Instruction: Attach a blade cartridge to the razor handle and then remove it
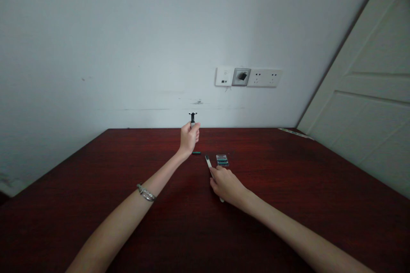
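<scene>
My left hand (188,138) is closed around the handle of a razor (192,117), holding it upright above the far part of the table. The razor's black neck and T-shaped top stick out over the fist. Lower and to the right, my right hand (227,183) grips a slim white-handled brush (208,161) with a dark tip, close to the tabletop. Beyond the right hand lies a small clear case (222,160) with teal strips inside, probably blade cartridges. A small green strip (196,152) rests on the table, just right of my left wrist.
The dark red wooden table (272,166) meets a white wall at its far edge. Sockets (261,77) and a dark plug (242,76) are on the wall. A thin pale strip (296,133) lies at the far right corner, beside a white panelled door (368,89).
</scene>
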`<move>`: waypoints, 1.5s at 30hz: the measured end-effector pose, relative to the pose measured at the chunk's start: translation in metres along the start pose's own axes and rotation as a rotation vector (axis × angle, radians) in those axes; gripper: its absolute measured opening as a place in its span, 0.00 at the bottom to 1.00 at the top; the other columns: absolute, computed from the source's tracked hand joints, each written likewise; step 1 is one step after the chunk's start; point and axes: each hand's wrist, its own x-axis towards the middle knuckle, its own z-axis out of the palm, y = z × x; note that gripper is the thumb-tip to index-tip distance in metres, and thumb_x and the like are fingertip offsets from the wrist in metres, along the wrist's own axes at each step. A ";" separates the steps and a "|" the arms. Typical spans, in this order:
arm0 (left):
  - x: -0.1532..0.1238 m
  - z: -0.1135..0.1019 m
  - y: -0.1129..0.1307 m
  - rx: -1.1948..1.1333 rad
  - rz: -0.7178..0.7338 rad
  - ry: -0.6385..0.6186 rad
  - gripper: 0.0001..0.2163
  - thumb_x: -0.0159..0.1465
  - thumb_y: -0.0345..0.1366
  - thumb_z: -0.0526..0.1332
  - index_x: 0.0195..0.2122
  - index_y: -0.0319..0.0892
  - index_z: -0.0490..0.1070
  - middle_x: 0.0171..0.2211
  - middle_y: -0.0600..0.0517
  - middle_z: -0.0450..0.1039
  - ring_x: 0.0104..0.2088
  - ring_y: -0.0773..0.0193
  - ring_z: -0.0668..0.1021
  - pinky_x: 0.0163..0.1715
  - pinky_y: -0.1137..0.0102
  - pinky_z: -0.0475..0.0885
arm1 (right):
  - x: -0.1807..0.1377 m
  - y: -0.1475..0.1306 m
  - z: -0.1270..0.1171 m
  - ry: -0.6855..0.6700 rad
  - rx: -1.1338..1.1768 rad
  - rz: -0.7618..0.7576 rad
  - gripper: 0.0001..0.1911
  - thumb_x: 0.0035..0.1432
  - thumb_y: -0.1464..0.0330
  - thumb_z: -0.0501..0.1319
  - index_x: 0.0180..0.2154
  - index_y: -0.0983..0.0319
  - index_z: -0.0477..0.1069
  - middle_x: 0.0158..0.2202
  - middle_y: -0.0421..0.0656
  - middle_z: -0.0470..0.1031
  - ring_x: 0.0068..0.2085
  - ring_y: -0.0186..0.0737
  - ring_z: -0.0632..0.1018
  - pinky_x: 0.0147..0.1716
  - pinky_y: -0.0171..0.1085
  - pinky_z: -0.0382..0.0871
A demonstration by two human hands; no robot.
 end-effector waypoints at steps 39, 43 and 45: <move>0.000 0.002 -0.016 0.032 -0.041 -0.016 0.13 0.54 0.40 0.60 0.23 0.42 0.55 0.13 0.63 0.49 0.12 0.77 0.53 0.11 0.80 0.46 | 0.001 0.021 -0.031 0.190 -0.077 -0.045 0.16 0.62 0.68 0.47 0.43 0.63 0.71 0.39 0.48 0.69 0.34 0.40 0.76 0.31 0.36 0.67; -0.001 0.002 -0.018 0.036 -0.043 -0.024 0.14 0.54 0.41 0.60 0.22 0.42 0.54 0.13 0.63 0.49 0.12 0.77 0.53 0.11 0.80 0.47 | 0.019 0.060 -0.066 0.266 -0.055 -0.081 0.14 0.61 0.69 0.50 0.41 0.63 0.74 0.40 0.46 0.69 0.37 0.37 0.75 0.36 0.33 0.65; 0.000 0.001 -0.019 0.029 -0.042 -0.033 0.15 0.54 0.41 0.61 0.22 0.42 0.54 0.14 0.63 0.49 0.12 0.77 0.53 0.11 0.80 0.47 | 0.028 0.076 -0.075 0.246 -0.067 -0.106 0.14 0.61 0.68 0.51 0.39 0.61 0.75 0.39 0.45 0.69 0.37 0.37 0.74 0.34 0.33 0.64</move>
